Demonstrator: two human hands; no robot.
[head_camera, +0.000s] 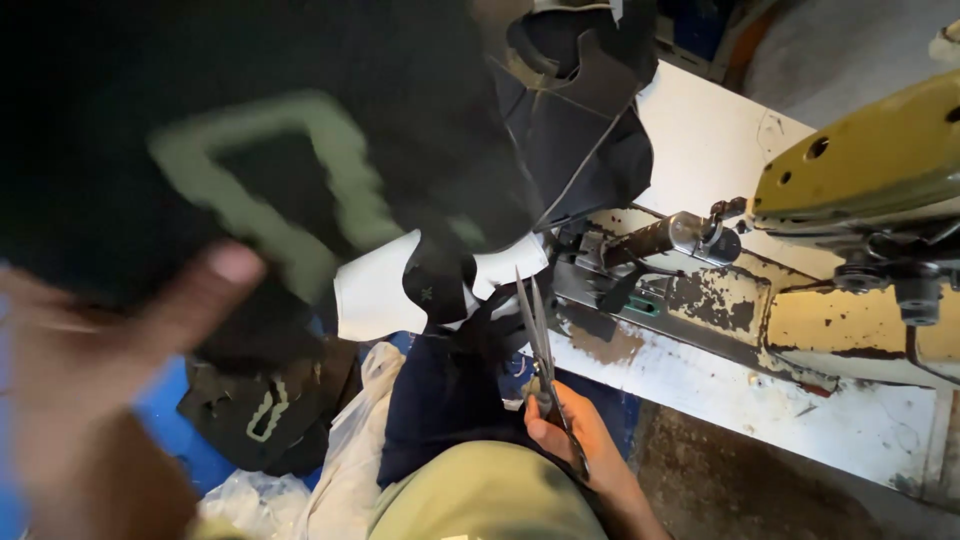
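Left hand (70, 370) at nine o'clock, fingers clamped on lifted black cloth (250, 150); right hand (575, 435) at five, gripping snips (540, 345), blades up, clear of fabric.

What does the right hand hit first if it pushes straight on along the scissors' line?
Likely the dark fabric draped just ahead: the right hand holds scissors whose tips point up at its lower edge. Depth is unclear, so they may already be touching.

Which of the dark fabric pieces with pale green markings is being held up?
The big blurred one gripped by the left hand; the other lies lower, untouched.
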